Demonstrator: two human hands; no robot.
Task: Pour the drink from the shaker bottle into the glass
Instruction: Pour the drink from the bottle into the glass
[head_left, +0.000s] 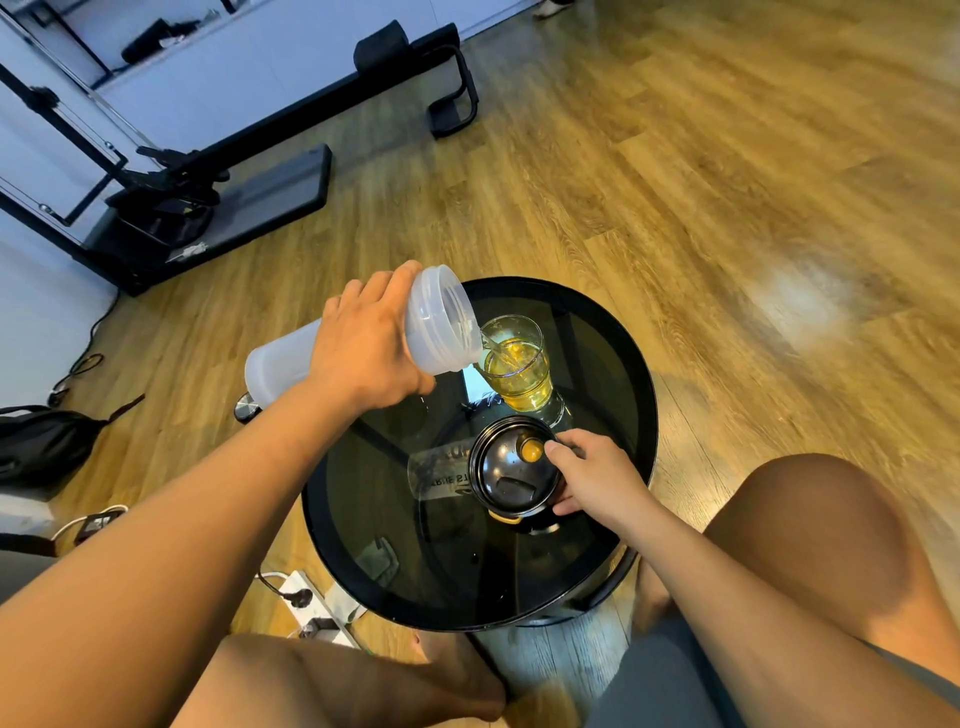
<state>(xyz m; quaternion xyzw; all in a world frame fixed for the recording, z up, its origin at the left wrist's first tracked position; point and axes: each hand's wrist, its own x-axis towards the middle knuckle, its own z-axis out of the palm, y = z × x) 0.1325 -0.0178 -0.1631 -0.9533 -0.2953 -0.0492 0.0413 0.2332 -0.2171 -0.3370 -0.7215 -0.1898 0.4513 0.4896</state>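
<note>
Our left hand (363, 353) is wrapped around the middle of the translucent shaker bottle (441, 325). The fingers curl over its far side and the thumb sits underneath, so it is a firm grasp. The bottle is tipped almost onto its side, with its open threaded mouth lowered to the rim of the glass (519, 364). A thin stream of yellow drink (492, 345) runs from the mouth into the glass, which stands upright on the far part of the desk (602, 358), already well over half full of the same amber liquid. Our right hand (597, 478) rests lower and nearer to us. Its forefinger and thumb are bent around the edge of the black lid (511, 475), which lies on the desk just in front of the glass, with a yellow plug (531, 450) close to the fingertip. The desk is round, with a dark smoked-glass top and a black rim. Around it we see the wooden floor (727, 208), a white power strip (311, 597) by the desk's left foot, a black bag (41, 447) at the left edge and a dark exercise machine (208, 176) against the wall.
</note>
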